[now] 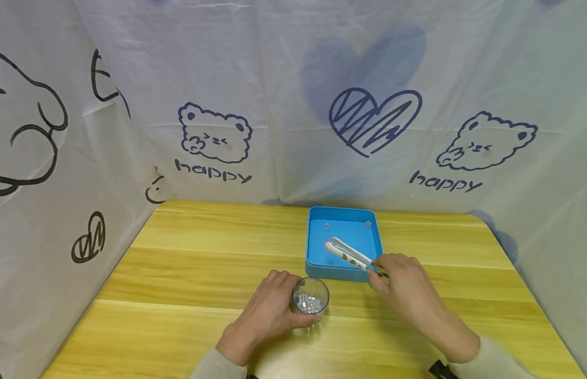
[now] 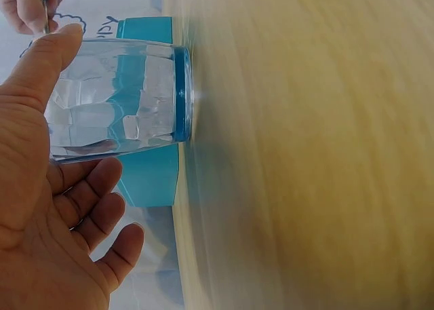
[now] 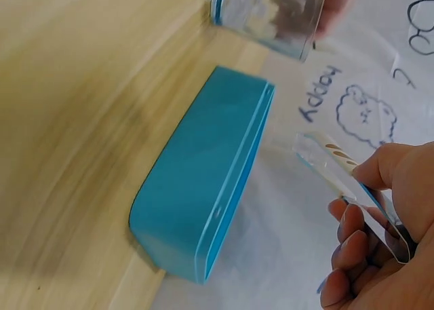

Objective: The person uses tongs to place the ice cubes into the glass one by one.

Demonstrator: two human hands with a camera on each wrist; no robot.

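Note:
My left hand point(image 1: 270, 301) holds a clear drinking glass point(image 2: 108, 96) upright on the table, thumb on the near side and fingers on the far side. Several clear pieces point(image 1: 309, 303) like small ice cubes lie in the glass. In my right hand point(image 1: 409, 284) is a pair of small tongs point(image 1: 348, 253) with white, brown-patterned ends, pinched between thumb and fingers. The tong tips hang above a blue tray point(image 1: 338, 272), and something clear seems to sit between them. Two small clear pieces lie toward the back of the tray, one point(image 1: 367, 225) on the right, another point(image 1: 327, 226) on the left.
The tray stands on a wood-grain table point(image 1: 203, 252), just behind and right of the glass. A white cloth point(image 1: 284, 105) with bear and heart drawings hangs behind the table and along its sides.

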